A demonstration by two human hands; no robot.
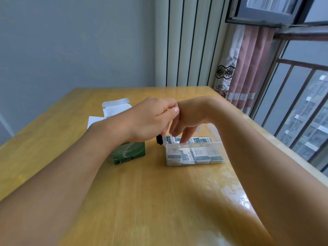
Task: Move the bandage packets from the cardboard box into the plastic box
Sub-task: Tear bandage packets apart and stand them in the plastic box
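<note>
A green cardboard box (129, 155) stands on the table with its white flaps open, partly hidden behind my left wrist. To its right sits the clear plastic box (201, 144), holding several rows of bandage packets (198, 154) on edge. My left hand (150, 119) hangs over the plastic box's near-left corner with fingers curled down onto the rim. A small dark part (159, 140) shows just under it. My right hand (189, 119) reaches down into the box, its straight fingers touching the tops of the packets.
The boxes stand on a wooden table (142, 196) with a glossy top. A grey wall lies behind it. A radiator (186, 41), a pink curtain (248, 68) and a barred window (301, 103) are at the right.
</note>
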